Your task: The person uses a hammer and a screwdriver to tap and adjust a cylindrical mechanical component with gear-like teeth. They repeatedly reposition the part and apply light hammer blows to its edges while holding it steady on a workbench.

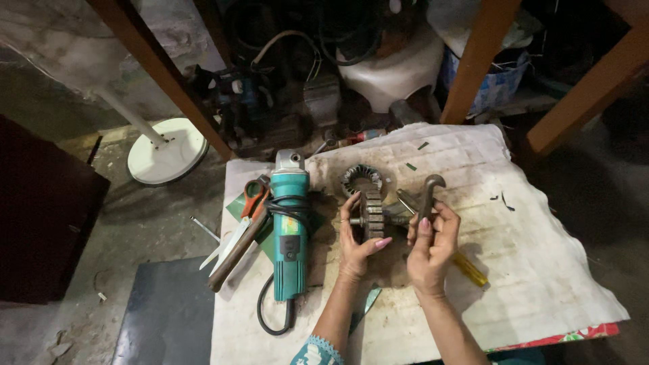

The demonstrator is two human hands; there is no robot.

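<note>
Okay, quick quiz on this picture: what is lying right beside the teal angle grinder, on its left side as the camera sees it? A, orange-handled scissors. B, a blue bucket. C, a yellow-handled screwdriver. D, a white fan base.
A: the orange-handled scissors lie against the left side of the teal angle grinder, while the yellow-handled screwdriver sits far over by the right hand.
</note>
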